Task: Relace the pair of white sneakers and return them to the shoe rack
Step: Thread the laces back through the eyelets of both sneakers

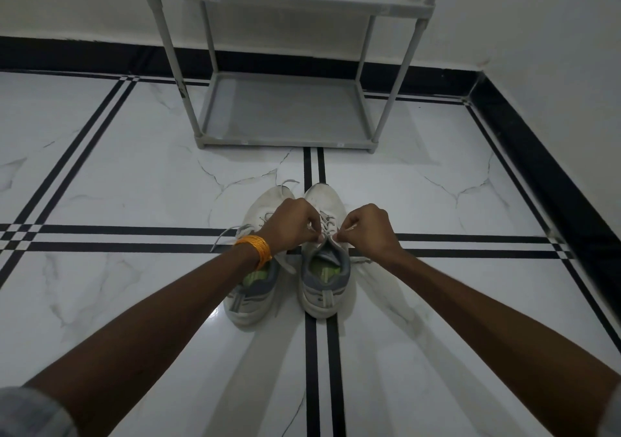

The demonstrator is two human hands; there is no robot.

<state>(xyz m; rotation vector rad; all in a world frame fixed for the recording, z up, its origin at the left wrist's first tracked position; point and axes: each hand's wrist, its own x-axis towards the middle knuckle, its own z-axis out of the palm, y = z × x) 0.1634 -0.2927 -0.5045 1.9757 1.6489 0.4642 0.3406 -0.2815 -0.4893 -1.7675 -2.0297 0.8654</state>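
Note:
Two white sneakers with grey collars and green insoles stand side by side on the floor, toes pointing away from me. Over the right sneaker (325, 288), my left hand (291, 223) and my right hand (369, 228) each pinch an end of its white lace near the top eyelets. My left wrist, with an orange thread band, partly covers the left sneaker (250, 302), whose lace (223, 235) trails loose on the tiles. The grey shoe rack (285, 141) stands beyond the shoes with bare shelves.
White marble floor tiles with black stripe lines (134, 238) spread all around. A black skirting (537, 154) runs along the white walls behind and to the right of the rack.

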